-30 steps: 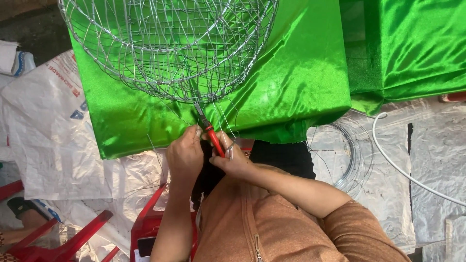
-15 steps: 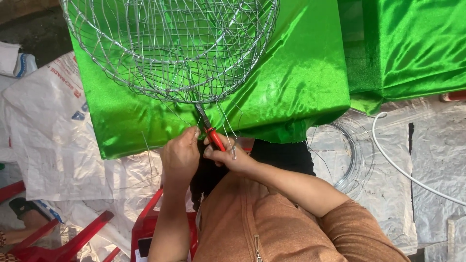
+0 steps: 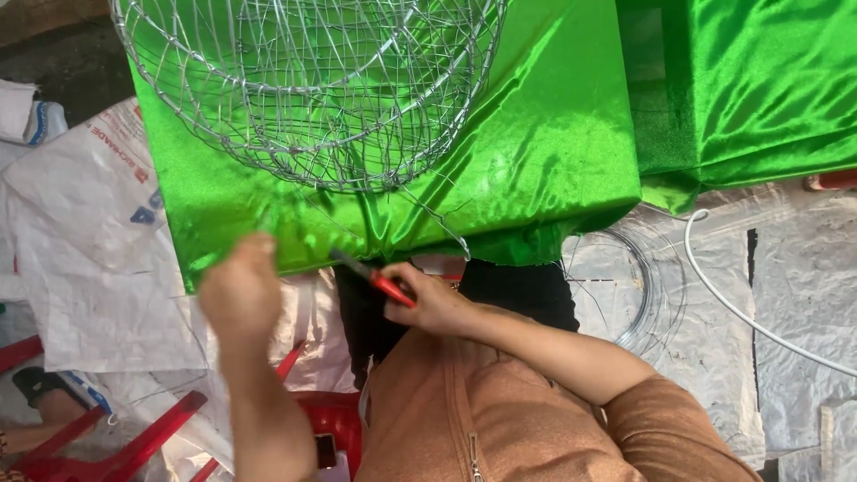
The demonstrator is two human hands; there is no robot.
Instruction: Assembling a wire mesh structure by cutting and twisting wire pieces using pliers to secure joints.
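Green satin cloth (image 3: 536, 161) covers my table; wire basket frame (image 3: 312, 89) at twelve o'clock. My right hand (image 3: 437, 303) grips red-handled pliers (image 3: 379, 281); left hand (image 3: 239, 290), blurred, seems loosely closed.

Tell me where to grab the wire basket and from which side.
Grip the wire basket at its lower rim, coming from the near edge of the green cloth. That rim bulges toward the person's hands, and its open mesh lets fingers hook through.
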